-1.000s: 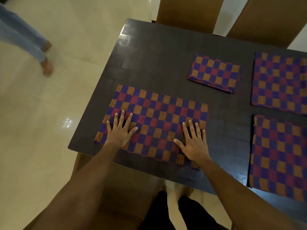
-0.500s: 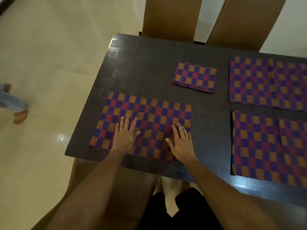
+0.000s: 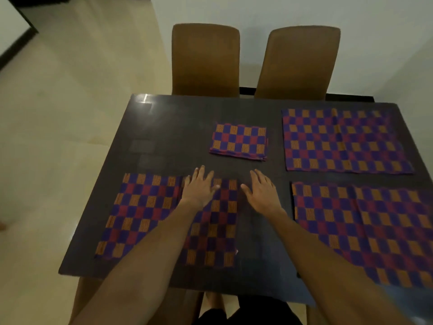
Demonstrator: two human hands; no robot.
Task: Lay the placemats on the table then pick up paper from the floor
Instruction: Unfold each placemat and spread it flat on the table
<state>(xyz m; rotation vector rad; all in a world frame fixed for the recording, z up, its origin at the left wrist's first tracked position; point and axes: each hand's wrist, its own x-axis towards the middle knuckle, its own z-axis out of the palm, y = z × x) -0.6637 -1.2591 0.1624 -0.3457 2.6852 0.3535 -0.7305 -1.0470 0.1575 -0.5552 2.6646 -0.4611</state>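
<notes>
Hands advanced; folded placemats [image 3: 239,141] ahead, unobstructed.

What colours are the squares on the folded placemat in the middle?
Orange, purple and red checks on the folded placemat, seen from the head camera.

The bench [image 3: 178,127] is a very dark brown, almost black. All four placemats, the near-left placemat [image 3: 150,214] among them, carry a checkerboard of purple, red and striped orange squares. Two chairs [image 3: 206,59] look tan-brown in the dim light, over a cream floor [image 3: 58,113].
</notes>
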